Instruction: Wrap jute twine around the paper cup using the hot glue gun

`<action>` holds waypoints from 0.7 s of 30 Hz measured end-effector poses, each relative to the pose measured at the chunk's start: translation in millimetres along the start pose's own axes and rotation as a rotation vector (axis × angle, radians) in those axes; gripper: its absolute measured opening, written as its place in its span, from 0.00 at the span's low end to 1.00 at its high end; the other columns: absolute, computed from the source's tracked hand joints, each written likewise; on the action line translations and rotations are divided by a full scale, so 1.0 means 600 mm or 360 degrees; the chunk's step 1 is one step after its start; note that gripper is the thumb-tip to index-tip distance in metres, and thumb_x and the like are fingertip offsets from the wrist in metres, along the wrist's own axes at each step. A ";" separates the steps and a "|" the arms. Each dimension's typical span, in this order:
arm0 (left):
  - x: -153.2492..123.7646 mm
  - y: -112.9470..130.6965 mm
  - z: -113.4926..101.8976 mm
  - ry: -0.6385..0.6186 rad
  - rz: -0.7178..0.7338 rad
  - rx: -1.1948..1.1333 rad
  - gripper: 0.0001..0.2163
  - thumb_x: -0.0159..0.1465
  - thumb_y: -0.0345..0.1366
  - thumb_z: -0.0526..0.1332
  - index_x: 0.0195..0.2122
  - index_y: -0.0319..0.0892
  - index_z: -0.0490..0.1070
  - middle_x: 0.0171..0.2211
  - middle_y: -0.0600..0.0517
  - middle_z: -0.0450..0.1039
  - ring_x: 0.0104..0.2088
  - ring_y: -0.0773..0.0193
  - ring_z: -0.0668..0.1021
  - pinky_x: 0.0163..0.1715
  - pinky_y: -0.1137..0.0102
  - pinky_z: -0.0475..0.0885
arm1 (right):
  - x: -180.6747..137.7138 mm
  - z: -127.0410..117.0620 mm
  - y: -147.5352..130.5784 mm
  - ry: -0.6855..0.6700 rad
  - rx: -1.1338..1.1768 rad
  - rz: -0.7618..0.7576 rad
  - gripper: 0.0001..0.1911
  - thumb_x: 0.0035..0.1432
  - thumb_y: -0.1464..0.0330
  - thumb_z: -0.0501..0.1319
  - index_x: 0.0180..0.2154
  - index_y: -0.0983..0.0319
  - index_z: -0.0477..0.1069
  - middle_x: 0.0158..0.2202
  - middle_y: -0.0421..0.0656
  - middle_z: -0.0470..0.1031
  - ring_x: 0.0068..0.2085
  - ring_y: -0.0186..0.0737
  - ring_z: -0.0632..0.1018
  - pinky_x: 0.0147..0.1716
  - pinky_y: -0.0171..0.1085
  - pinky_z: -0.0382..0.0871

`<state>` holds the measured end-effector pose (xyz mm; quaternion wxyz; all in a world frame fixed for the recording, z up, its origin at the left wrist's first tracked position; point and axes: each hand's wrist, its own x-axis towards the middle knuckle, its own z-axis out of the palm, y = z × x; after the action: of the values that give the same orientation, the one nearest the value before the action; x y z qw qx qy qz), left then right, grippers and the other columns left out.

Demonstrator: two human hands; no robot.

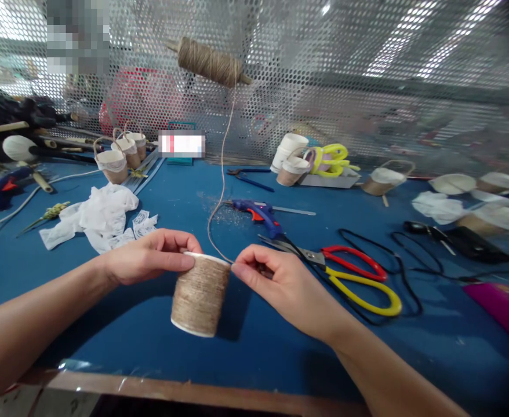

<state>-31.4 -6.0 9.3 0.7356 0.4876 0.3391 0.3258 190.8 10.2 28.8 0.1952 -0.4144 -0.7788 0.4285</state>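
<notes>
- Nearest us, a wooden edge (128, 383) borders the blue tabletop (150, 341).
- Just beyond it we have the twine-wrapped cup (200, 295), near the middle of the scene, slightly tilted, its white rim and base showing; we cannot tell whether the base touches the table.
- Our left hand (152, 256) pinches the cup's rim at its left side, thumb outside and fingers behind.
- Our right hand (280, 281), just beside the rim's right side, pinches the twine (224, 174) between thumb and forefinger.
- At the right we see a magenta packet (498, 304); its white patch is too blurred for us to read. Nearer the middle lie scissors (313, 256) with one red and one yellow handle.
- Farther, left of the cup, white lace (100, 214) lies in a heap; right of the twine lies a blue hot glue gun (257, 211) with an orange trigger, a clear stick jutting from its back.
- Beyond that we find blue-handled pliers (258, 183), small handled baskets (126, 152) at left and white paper cups (289, 152) at right.
- A teal stand (180, 161) bears a card (181, 143) whose face is pixelated, so we cannot read it.
- Farthest, the twine runs up to a spool (208, 62) on a stick before the perforated metal screen (324, 104).
</notes>
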 end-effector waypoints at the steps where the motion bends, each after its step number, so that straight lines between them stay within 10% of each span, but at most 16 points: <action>1: 0.000 0.000 0.001 -0.0008 0.0005 -0.0043 0.10 0.52 0.38 0.66 0.29 0.36 0.70 0.30 0.50 0.72 0.32 0.65 0.72 0.33 0.71 0.64 | 0.000 0.001 0.001 -0.0006 0.0039 -0.0001 0.10 0.58 0.63 0.54 0.28 0.61 0.65 0.23 0.36 0.63 0.25 0.31 0.64 0.24 0.32 0.58; 14: 0.002 -0.006 -0.002 -0.0102 0.0064 -0.0234 0.09 0.51 0.37 0.67 0.28 0.37 0.72 0.31 0.49 0.72 0.33 0.64 0.72 0.34 0.70 0.64 | 0.004 0.002 0.006 -0.0306 0.0510 0.0030 0.09 0.58 0.64 0.55 0.34 0.62 0.69 0.20 0.34 0.59 0.21 0.28 0.61 0.20 0.31 0.56; 21: 0.012 -0.010 0.000 0.0257 0.0211 0.0061 0.20 0.52 0.39 0.66 0.46 0.43 0.68 0.48 0.47 0.68 0.50 0.56 0.68 0.48 0.64 0.61 | 0.004 -0.003 0.011 -0.0069 0.0212 -0.0165 0.08 0.60 0.67 0.54 0.32 0.62 0.68 0.21 0.34 0.60 0.22 0.28 0.63 0.21 0.31 0.57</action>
<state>-26.7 -2.2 2.5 0.6732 0.4952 0.3703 0.4056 193.8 14.8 24.1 0.2274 -0.3502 -0.7730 0.4776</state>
